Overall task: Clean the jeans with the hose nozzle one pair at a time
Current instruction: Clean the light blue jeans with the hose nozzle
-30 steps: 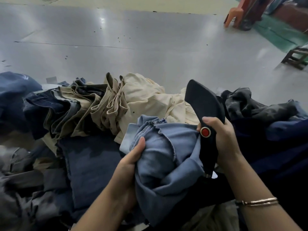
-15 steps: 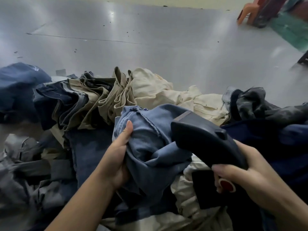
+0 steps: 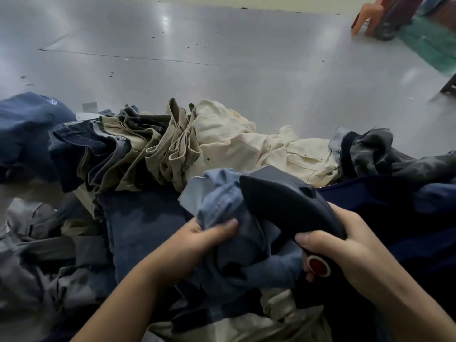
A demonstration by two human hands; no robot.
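Jeans (image 3: 227, 206), light-blue pair, bunched atop pile at centre — left hand (image 3: 197, 240) clutches fabric; right hand (image 3: 345, 250) wraps hose nozzle (image 3: 286, 201), head pressed against denim. Step: cleaning this pair. Next — likely shift cloth, expose fresh patch.

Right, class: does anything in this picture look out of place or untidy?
Nothing damaged or spilled. The trousers lie in a crumpled heap, unsorted. The left hand grips light blue jeans; the right hand holds the nozzle.

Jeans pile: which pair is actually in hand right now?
The light blue pair, bunched in the left hand against the nozzle held by the right hand. The cream, khaki and dark pairs lie untouched.
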